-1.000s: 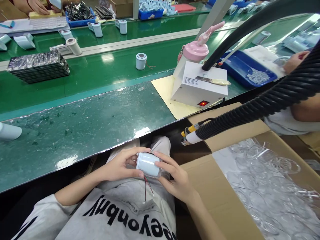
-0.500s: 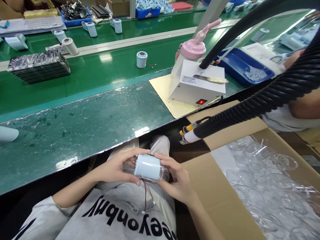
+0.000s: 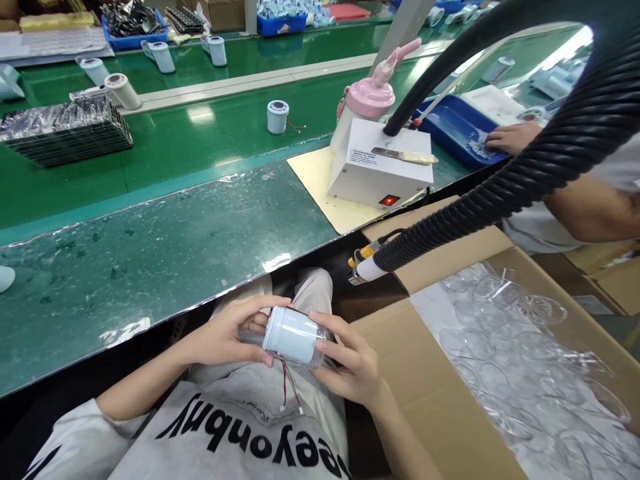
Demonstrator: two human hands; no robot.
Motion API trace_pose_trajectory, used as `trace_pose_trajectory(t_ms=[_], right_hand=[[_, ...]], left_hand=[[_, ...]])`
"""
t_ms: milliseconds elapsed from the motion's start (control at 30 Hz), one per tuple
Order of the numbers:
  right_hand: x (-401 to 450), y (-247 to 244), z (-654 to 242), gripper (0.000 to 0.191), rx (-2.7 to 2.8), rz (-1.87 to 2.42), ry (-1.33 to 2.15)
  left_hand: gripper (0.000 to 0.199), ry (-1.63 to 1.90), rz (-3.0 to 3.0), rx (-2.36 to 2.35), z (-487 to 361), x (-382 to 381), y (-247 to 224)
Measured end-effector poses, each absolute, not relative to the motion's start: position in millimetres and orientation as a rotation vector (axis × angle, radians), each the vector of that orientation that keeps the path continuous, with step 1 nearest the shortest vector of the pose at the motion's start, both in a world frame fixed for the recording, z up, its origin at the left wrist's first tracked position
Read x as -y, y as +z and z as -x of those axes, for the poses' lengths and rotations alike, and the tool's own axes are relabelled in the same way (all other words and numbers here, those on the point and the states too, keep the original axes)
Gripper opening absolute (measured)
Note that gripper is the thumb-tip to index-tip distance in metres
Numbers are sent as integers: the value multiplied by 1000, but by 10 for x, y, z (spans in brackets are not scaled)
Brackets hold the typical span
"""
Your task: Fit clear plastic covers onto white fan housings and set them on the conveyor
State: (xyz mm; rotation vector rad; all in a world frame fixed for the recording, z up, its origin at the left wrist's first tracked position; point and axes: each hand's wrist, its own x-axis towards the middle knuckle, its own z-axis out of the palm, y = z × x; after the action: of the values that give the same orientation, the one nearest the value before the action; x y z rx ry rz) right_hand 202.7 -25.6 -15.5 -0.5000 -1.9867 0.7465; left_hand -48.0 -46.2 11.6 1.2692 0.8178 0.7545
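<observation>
Above my lap, a light-blue cylindrical housing [image 3: 291, 335] lies tilted on its side between my hands. A clear plastic cover [image 3: 319, 350] is around its right part. My left hand [image 3: 240, 332] is closed on the housing's left end, thumb below and fingers above. On the right end, my right hand [image 3: 347, 357] grips the clear cover. Thin red and black wires [image 3: 286, 383] with small white plugs hang beneath the housing. To the right, an open cardboard box [image 3: 400, 340] holds many similar clear plastic covers [image 3: 520, 353].
A black ribbed hose [image 3: 480, 207] with a metal nozzle [image 3: 356, 272] hangs right of my hands. Behind it stands a white machine [image 3: 380, 167] with a lit red switch. Another blue housing [image 3: 277, 117] stands on the green belt [image 3: 200, 150]. A co-worker's hand [image 3: 515, 138] reaches into a blue tray [image 3: 455, 127].
My right fingers have shifted around the clear cover, and the housing has moved slightly left in view. A co-worker's hand has come to the blue tray. The whole view has shifted slightly.
</observation>
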Motion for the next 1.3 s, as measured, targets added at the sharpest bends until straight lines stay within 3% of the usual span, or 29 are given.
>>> trace_pose_trajectory(t_ms=[167,400,533,1033,1200,1300], right_hand=[[294,-173,-2062,55,1769,644,971],[273,-96,-2139,50,1828,687,390],[249,-11,-2187,44,1842,721,301],[549,122,-2354,57,1773,877,309],[1118,128,-2726,48,1625,1200,170],[1911,106,-3199,47,1166,1647,-107]], left_hand=[[59,820,-1315,-999,505,468,119],[50,907,-1122,-1338,655,440,-108],[43,831,-993,-1294,654,426,-163],[43,541,-859,-957,372,402,-173],[41,526,-860,-966,200,298,-196],[38,577,-856,-957,106,229,-247]])
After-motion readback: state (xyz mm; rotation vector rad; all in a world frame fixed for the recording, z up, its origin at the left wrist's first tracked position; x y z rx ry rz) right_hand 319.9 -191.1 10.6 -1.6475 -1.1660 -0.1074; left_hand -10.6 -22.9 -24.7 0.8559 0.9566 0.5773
